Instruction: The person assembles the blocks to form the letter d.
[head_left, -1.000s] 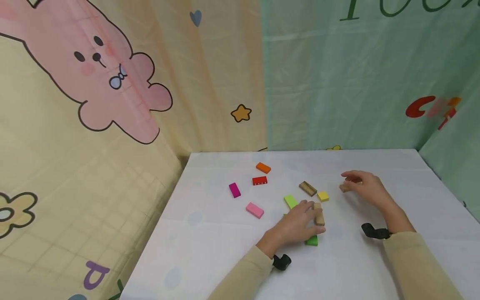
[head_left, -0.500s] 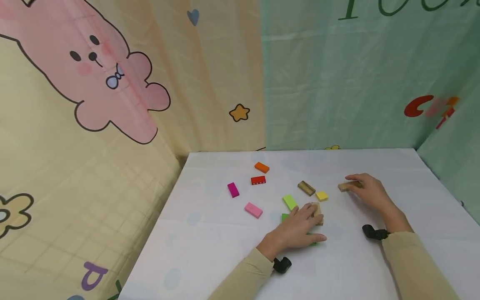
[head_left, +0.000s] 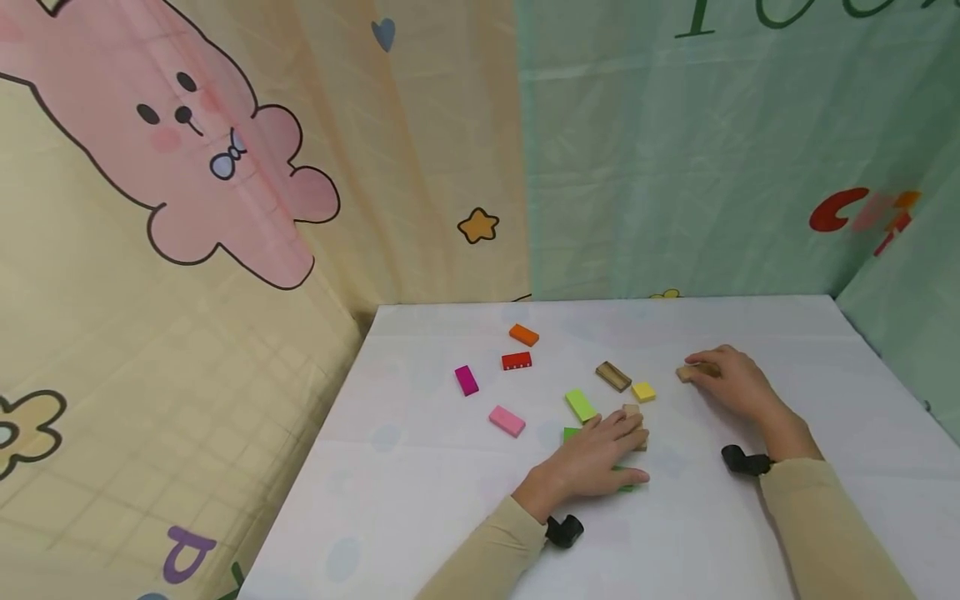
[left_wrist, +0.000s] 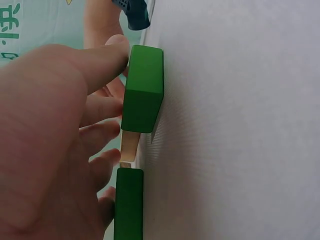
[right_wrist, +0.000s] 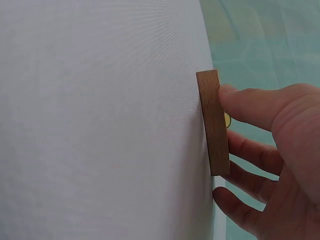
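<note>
Tan wooden oblong block (right_wrist: pixel 215 122) is on the white worktop (head_left: pixel 420 350), right by the person's right hand (head_left: pixel 733 382). RH fingers look curled round it, thumb opposite the rest, so a pinch afaict. Prob light, stiff, not fragile; bare wood shouldn't slip much imo. Best hold = across the long sides nr the middle, so it won't twist. Left hand (head_left: pixel 596 457) is spread over a cluster: green rectangular block (left_wrist: pixel 144 90), second green rectangular block (left_wrist: pixel 129 200), another pale wooden block (head_left: pixel 632 409). Can't tell if it's pressing any. LH hides part of that lot. Between the hands: yellow squarish block (head_left: pixel 643 392), brown hollow-topped wooden block (head_left: pixel 613 377). Pink rectangular block (head_left: pixel 507 421) is well apart. Nothing obvious in RH's way tbh.
</note>
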